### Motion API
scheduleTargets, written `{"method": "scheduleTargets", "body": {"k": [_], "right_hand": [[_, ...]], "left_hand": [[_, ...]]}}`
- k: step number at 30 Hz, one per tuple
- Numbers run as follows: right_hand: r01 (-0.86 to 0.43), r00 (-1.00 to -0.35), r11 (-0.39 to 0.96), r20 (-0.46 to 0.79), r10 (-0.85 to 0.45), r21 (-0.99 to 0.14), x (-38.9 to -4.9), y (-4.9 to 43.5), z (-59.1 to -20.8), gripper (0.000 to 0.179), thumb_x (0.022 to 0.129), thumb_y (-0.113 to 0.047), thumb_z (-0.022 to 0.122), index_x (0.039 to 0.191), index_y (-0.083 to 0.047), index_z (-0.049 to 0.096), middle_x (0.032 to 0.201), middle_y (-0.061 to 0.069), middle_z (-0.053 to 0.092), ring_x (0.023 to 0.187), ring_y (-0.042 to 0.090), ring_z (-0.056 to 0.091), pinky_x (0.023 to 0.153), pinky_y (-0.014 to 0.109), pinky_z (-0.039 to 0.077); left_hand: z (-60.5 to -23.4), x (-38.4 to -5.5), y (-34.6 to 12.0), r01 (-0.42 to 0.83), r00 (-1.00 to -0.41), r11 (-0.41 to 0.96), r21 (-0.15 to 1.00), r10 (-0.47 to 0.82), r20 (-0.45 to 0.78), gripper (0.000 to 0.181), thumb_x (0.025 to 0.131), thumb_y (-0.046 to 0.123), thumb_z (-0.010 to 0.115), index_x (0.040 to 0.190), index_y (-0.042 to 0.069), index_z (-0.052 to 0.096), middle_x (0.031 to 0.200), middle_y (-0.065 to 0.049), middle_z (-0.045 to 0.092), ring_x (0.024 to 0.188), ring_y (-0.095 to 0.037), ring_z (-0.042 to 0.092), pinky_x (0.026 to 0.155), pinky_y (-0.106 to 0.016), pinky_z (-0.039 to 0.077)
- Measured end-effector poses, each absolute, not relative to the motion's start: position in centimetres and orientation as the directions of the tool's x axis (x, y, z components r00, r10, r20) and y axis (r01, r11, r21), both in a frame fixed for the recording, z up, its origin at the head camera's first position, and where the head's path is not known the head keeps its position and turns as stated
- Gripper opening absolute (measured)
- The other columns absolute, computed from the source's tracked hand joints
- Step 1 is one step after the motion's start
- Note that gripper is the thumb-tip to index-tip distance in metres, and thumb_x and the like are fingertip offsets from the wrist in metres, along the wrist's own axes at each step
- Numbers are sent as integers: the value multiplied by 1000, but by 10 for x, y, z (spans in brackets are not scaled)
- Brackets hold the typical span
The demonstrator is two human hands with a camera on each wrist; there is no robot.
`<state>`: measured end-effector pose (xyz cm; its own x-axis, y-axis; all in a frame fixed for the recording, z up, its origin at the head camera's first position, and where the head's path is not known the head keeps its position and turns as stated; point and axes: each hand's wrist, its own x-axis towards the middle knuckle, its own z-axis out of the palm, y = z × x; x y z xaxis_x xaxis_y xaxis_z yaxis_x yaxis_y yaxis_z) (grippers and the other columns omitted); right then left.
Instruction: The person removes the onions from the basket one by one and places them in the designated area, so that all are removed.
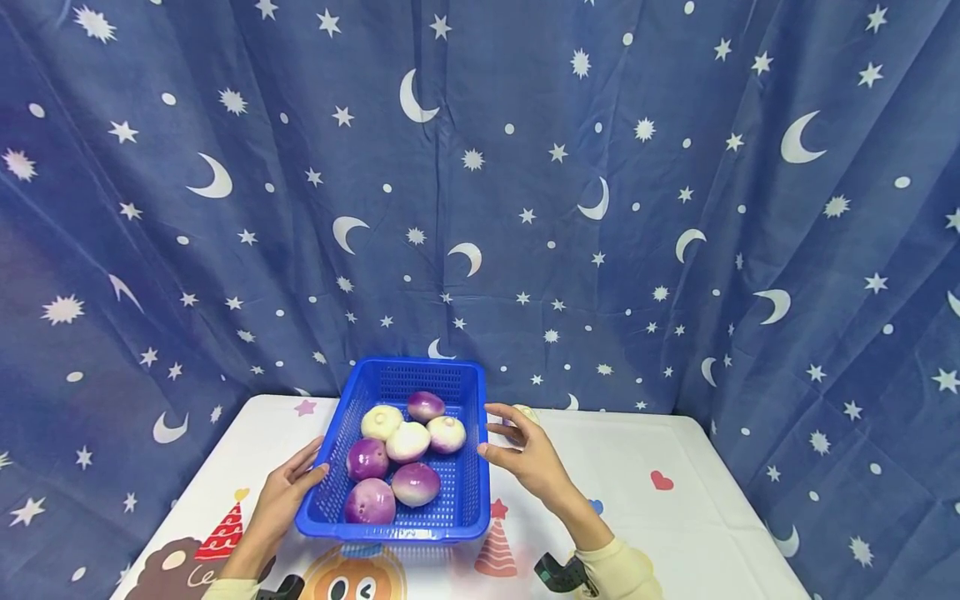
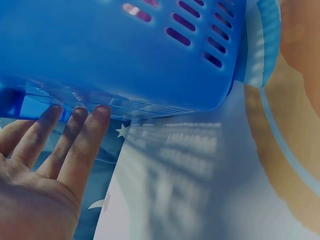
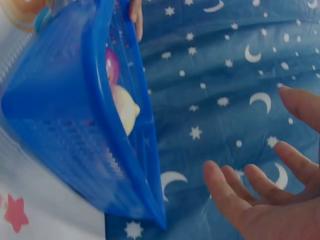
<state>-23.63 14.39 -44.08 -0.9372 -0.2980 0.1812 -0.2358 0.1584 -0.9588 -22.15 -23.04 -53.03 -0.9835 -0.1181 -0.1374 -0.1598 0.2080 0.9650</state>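
A blue plastic basket (image 1: pixel 412 533) with slotted walls stands on the table, holding several round purple-and-white vegetables (image 1: pixel 416 484) that look like onions. At its left side is my left hand (image 1: pixel 281 500), with the thumb by the rim. In the left wrist view the extended fingers (image 2: pixel 82 145) reach up to the basket's wall (image 2: pixel 125 55), and the thumb is out of sight. My right hand (image 1: pixel 536 462) is spread beside the right rim. The right wrist view shows those fingers (image 3: pixel 225 192) loosely bent with nothing in them, apart from the basket (image 3: pixel 55 90).
Another pale round vegetable (image 1: pixel 529 412) is partly hidden behind the right hand. The white tablecloth (image 1: pixel 675 533) carries printed cartoon figures, hearts and stars. Behind the table hangs a dark blue curtain (image 1: pixel 510 183) with moons and stars.
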Motion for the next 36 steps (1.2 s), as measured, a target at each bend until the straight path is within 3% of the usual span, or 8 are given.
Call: {"method": "scheduleTargets", "body": {"k": [5,13,16,21,23,27,30,36], "right_hand": [[-226,-929,155,165,-331,-962,-237,128,-437,55,86,-15,76,136,-15,55,147,14,45,131,40,51,93,42,55],[-239,-918,256,132,-375,-937,-243,104,-428,57,83,-19,78,136,-19,55,147,14,48,129,43,52,94,49,53],[-230,-917,272,114,-383,-935,-247,93,-425,58,83,-21,78,136,-20,54,144,16,52,126,43,54,94,49,53],[-138,-918,253,27,-396,-958,-256,75,-424,58,83,-19,78,136,-19,54,143,13,52,119,33,60,87,45,55],[-76,-915,240,-28,-402,-968,-261,70,-425,60,83,-20,79,137,-19,54,143,10,51,115,29,62,85,45,56],[8,-914,240,-105,-391,-971,-274,62,-433,61,81,-23,80,137,-20,54,140,11,52,108,27,64,84,50,56],[26,-918,255,-124,-376,-967,-282,57,-442,60,81,-24,80,135,-19,55,139,14,52,109,30,63,85,55,54],[34,-932,314,-143,-333,-949,-288,49,-455,67,79,-26,81,139,-17,53,143,16,51,115,32,60,84,59,53]], "left_hand": [[-529,-223,-232,-164,-982,218,962,-125,-139,64,98,36,59,154,22,33,156,-9,39,129,-8,55,90,-10,46],[-527,-222,-232,-163,-982,232,959,-130,-135,63,99,35,58,154,22,33,156,-9,39,139,-28,45,96,-15,47],[-526,-222,-233,-160,-982,227,961,-132,-133,63,98,35,59,154,22,33,156,-9,39,136,-23,48,90,-9,45],[-525,-223,-234,-147,-984,203,968,-129,-123,63,98,33,60,154,20,34,156,-10,38,113,9,57,87,-7,44],[-525,-223,-233,-145,-985,203,968,-125,-121,63,98,33,60,154,19,35,156,-10,39,113,7,58,91,-11,46],[-527,-224,-232,-147,-985,216,965,-123,-123,63,98,34,60,154,20,35,156,-9,40,135,-22,50,94,-14,47],[-528,-225,-232,-151,-984,214,965,-129,-125,62,98,34,59,154,21,34,156,-9,39,138,-27,46,92,-12,46],[-531,-222,-231,-172,-980,195,966,-131,-148,63,98,35,60,154,21,34,156,-9,40,134,-18,52,95,-18,49]]}}
